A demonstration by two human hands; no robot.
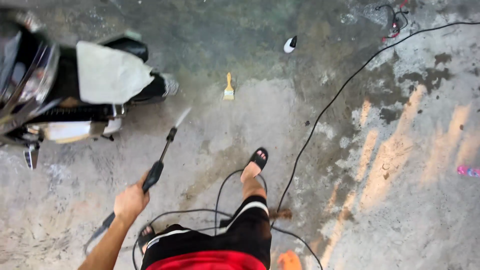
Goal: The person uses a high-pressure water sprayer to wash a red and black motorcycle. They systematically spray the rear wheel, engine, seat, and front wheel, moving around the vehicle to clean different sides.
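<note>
While the left arm reaches forward from the lower left, forearm bare and nearly straight, the left hand (131,200) wraps its fingers closed around the grip of a black pressure-washer wand (159,167). The wand slants up and to the right, its nozzle near a motorcycle (55,95) parked at the left edge (a pale cloth (111,72) lies over the seat), with a thin spray showing just past the tip. A dark hose (220,192) loops on the wet concrete floor (400,200) around the person's sandalled feet. Farther off lie a yellow-handled paintbrush (228,88) and a small white bottle (289,45). Right hand: out of view.
</note>
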